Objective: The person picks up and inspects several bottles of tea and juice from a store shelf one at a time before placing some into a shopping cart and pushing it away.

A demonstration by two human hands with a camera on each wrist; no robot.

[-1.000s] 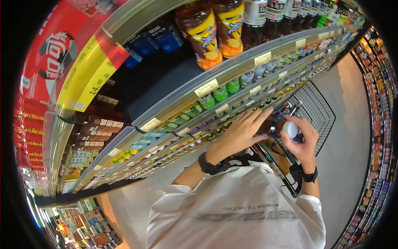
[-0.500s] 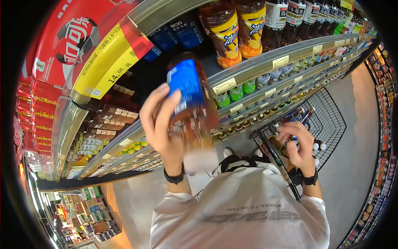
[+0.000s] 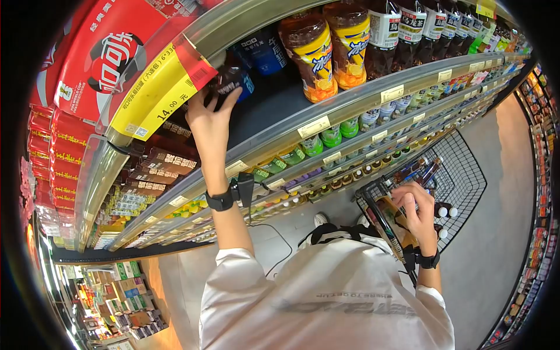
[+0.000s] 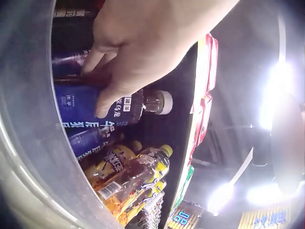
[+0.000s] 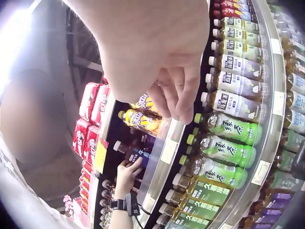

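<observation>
At the upper shelf, my left hand [image 3: 208,125] grips a dark drink bottle [image 3: 238,83] with a blue label. The left wrist view shows the white-capped bottle [image 4: 126,107] upright, with the thumb across its front and the fingers partly hidden behind it. Another blue-labelled bottle [image 3: 263,53] stands beside it on the shelf. Over the shopping cart's handle end, my right hand [image 3: 417,209] hangs with loosely bent fingers and holds nothing. In the right wrist view its fingertips [image 5: 183,112] overlap the shelves beyond.
Yellow-labelled tea bottles [image 3: 310,58] stand right of the blue ones. A yellow price sign [image 3: 160,96] juts out by the left hand. The black wire cart [image 3: 475,186] carries several bottles. Red drink packs [image 3: 108,64] are stacked at left, and lower shelves hold rows of bottles.
The hands were close together above the cart, the right at a white cap. My left hand then carried the blue-labelled bottle up and left to the shelf. The right hand stayed near the cart.
</observation>
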